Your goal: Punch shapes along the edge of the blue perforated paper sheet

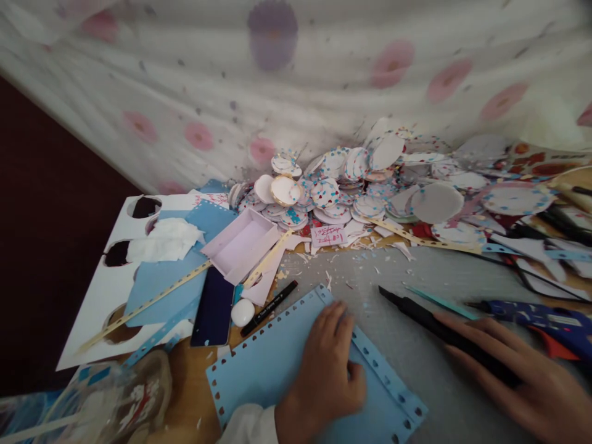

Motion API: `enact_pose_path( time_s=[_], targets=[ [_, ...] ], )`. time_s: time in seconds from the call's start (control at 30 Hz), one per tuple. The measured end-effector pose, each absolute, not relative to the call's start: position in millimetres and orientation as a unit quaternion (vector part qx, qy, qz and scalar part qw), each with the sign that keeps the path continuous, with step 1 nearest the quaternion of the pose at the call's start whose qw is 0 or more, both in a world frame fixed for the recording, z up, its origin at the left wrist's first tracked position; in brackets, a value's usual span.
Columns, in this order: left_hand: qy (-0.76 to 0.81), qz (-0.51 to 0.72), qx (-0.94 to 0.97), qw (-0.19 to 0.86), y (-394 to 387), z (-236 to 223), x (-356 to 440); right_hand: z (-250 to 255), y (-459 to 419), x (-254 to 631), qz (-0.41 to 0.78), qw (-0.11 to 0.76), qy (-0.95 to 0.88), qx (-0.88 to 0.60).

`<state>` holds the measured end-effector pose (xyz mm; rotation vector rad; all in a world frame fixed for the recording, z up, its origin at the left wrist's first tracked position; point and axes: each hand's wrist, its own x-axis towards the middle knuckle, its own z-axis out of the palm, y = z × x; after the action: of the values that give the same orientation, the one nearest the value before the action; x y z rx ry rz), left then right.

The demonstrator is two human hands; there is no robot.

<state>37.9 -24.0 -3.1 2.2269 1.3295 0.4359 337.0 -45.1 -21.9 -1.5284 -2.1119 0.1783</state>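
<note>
My left hand (326, 370) lies flat, fingers together, on a light blue card sheet (272, 364) with punched holes along its edges. My right hand (522, 376) rests at the lower right with its fingers over a long black tool (430, 320) that lies on the grey surface; the fingers curl loosely around its handle end. A black marker pen (269, 308) lies just left of the blue sheet's top corner.
A heap of round confetti-print paper discs (361, 185) fills the back. A pale pink open box (241, 244), a dark phone (213, 314), a white oval piece (242, 312), tissue (164, 240), a white board with round cut-outs (115, 271) and a blue glue gun (546, 320) lie around.
</note>
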Motion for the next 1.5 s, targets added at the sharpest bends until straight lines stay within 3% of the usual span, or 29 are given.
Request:
enact_pose_path(
  time_s=[0.17, 0.33, 0.5, 0.67, 0.9, 1.27, 1.5],
  targets=[
    [0.517, 0.190, 0.811, 0.200, -16, -12, 38, -30, -57, 344, 0.069, 0.246, -0.794, -0.552],
    [0.560, 0.308, 0.737, 0.218, -10, -21, 39, -27, -72, 340, 0.088, 0.241, -0.807, -0.532],
    [0.573, 0.346, 0.706, 0.232, -9, -13, 40, -15, -65, 308, 0.075, 0.245, -0.855, -0.451],
    [0.495, 0.255, 0.794, 0.244, -20, 3, 27, -18, -49, 285, 0.020, 0.244, -0.868, -0.432],
    [0.455, 0.132, 0.856, 0.208, -32, -7, 17, -24, -43, 283, 0.000, 0.257, -0.863, -0.434],
    [0.436, 0.115, 0.872, 0.191, -33, -10, 20, -28, -16, 265, -0.004, 0.245, -0.865, -0.438],
    [0.421, 0.152, 0.877, 0.173, -32, -12, 21, -27, 11, 241, -0.067, 0.240, -0.848, -0.467]
  ],
)
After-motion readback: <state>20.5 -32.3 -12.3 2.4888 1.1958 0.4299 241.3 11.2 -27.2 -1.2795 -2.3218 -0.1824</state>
